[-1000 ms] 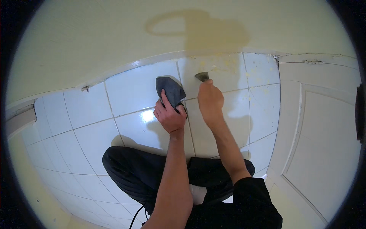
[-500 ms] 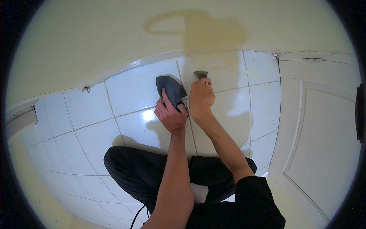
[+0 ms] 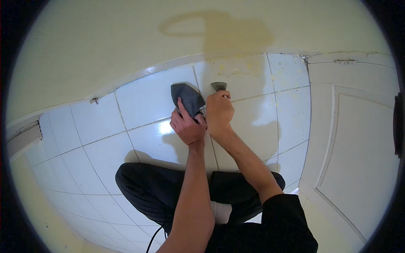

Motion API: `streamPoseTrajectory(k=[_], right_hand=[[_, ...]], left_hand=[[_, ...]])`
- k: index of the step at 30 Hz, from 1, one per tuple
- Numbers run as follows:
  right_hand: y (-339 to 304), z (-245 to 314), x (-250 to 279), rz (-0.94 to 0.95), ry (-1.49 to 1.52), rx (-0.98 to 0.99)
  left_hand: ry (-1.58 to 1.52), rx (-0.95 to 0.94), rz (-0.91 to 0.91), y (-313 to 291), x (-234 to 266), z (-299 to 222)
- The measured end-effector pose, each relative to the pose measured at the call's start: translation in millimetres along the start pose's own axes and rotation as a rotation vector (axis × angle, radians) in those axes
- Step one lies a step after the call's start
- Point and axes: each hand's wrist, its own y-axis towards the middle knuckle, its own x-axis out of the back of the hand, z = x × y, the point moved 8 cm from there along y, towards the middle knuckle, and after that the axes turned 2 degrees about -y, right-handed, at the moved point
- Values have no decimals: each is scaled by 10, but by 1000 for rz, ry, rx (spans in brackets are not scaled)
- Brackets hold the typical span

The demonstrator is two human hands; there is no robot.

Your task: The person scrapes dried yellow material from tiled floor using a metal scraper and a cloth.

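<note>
A dark grey folded cloth [image 3: 185,96] lies on the white floor tiles [image 3: 145,99] ahead of me. My left hand [image 3: 188,127] grips its near end, the index finger stretched along its top. Just to the right, my right hand [image 3: 220,110] is closed round a scraper [image 3: 219,86]. The scraper's flared blade points away from me, and its handle is hidden in my fist. Beyond the blade, yellow specks and smears [image 3: 240,66] mark the tile close to the wall.
A cream wall [image 3: 118,46] with a shadow on it rises past the tiles. At the right stands a pale panelled door [image 3: 363,130]. A small metal piece [image 3: 94,100] sits at the wall's foot on the left. My crossed legs [image 3: 147,181] in dark trousers are below my forearms.
My right hand has drawn the scraper slightly back toward me and to the left. The blade has turned a little. My left hand stays on the cloth.
</note>
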Motion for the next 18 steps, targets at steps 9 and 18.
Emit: streamPoseTrajectory(k=[9, 18], right_hand=[[30, -64, -76, -254, -51, 1], [114, -140, -156, -309, 1, -67]], left_hand=[[5, -33, -33, 4, 14, -40], [8, -40, -55, -4, 16, -93]])
